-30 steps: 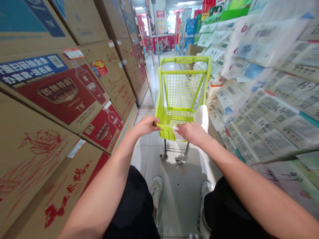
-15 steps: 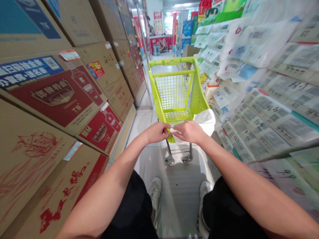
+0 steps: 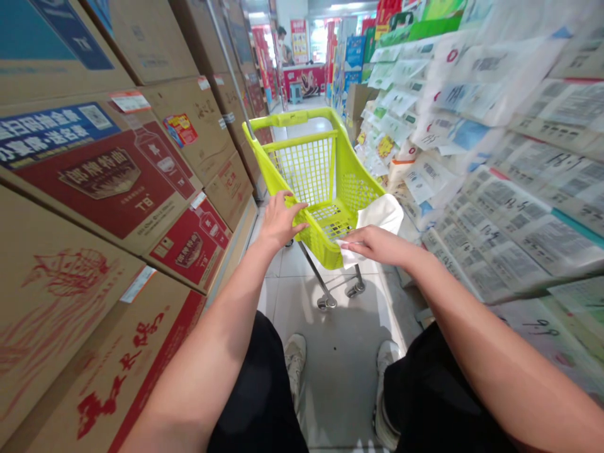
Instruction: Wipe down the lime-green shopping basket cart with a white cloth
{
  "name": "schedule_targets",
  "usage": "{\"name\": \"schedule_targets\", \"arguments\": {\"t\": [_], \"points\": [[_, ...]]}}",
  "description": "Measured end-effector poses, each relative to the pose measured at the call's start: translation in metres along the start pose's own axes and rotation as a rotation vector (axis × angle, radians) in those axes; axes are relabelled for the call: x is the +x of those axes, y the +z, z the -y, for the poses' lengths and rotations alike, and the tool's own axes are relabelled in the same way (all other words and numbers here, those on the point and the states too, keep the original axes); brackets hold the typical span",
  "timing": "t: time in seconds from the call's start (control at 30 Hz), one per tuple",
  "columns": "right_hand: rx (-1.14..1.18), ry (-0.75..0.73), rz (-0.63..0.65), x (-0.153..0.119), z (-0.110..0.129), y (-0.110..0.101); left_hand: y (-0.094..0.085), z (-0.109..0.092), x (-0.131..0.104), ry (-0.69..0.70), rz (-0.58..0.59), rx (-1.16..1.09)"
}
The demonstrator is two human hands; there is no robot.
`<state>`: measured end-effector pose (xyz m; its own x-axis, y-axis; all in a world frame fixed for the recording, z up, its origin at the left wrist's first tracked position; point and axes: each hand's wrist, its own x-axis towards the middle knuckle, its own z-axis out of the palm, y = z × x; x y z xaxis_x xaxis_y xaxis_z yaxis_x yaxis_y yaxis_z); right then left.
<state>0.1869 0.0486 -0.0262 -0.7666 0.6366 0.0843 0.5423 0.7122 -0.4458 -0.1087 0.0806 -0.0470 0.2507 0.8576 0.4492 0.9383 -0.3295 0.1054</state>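
Now the cart (image 3: 326,205) has swung askew, baring rim (image 3: 321,236) between the left hand (image 3: 280,219), fingers spread apart, and the right hand (image 3: 374,244), pinching white cloth (image 3: 381,215).

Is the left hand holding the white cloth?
No, the right hand holds the cloth, while the left hand is spread at the cart.

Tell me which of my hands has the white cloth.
Your right hand: it holds the white cloth at the green cart's near edge. The left hand, fingers spread, is at the rim without any cloth.
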Motion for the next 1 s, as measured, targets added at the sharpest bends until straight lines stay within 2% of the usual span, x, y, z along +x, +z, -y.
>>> {"name": "schedule_targets", "arguments": {"t": [0.1, 0.17, 0.23, 0.37, 0.43, 0.5, 0.57, 0.7, 0.77, 0.87, 1.0], "points": [[0.192, -0.020, 0.012, 0.000, -0.007, -0.002, 0.004, 0.000, -0.003, 0.000, 0.019, -0.012], [0.233, 0.015, -0.084, 0.002, -0.003, 0.000, 0.005, 0.001, -0.005, -0.038, 0.024, -0.025], [0.237, 0.060, -0.234, 0.007, 0.010, 0.005, 0.007, 0.001, -0.007, -0.073, 0.024, -0.037], [0.221, 0.122, -0.503, 0.020, 0.041, 0.022, 0.008, -0.007, -0.008, -0.054, -0.023, -0.040], [0.146, 0.087, -0.579, 0.024, 0.050, 0.028, 0.007, -0.016, -0.007, -0.025, -0.043, -0.048], [-0.028, 0.076, -0.598, 0.025, 0.052, 0.030, 0.004, -0.022, -0.005, -0.013, -0.047, -0.057], [-0.228, 0.154, -0.518, 0.022, 0.047, 0.026, 0.000, -0.022, -0.003, -0.040, -0.057, -0.049], [-0.396, 0.430, -0.126, 0.013, 0.029, 0.010, -0.006, -0.001, -0.002, -0.203, -0.130, 0.015], [-0.424, 0.512, 0.010, 0.011, 0.020, 0.004, -0.006, 0.011, -0.002, -0.251, -0.149, 0.025], [-0.472, 0.541, 0.045, 0.008, 0.011, 0.001, -0.005, 0.018, -0.002, -0.227, -0.181, 0.029], [-0.468, 0.554, 0.001, 0.006, 0.008, 0.002, -0.006, 0.012, 0.002, -0.166, -0.210, 0.010]]}}
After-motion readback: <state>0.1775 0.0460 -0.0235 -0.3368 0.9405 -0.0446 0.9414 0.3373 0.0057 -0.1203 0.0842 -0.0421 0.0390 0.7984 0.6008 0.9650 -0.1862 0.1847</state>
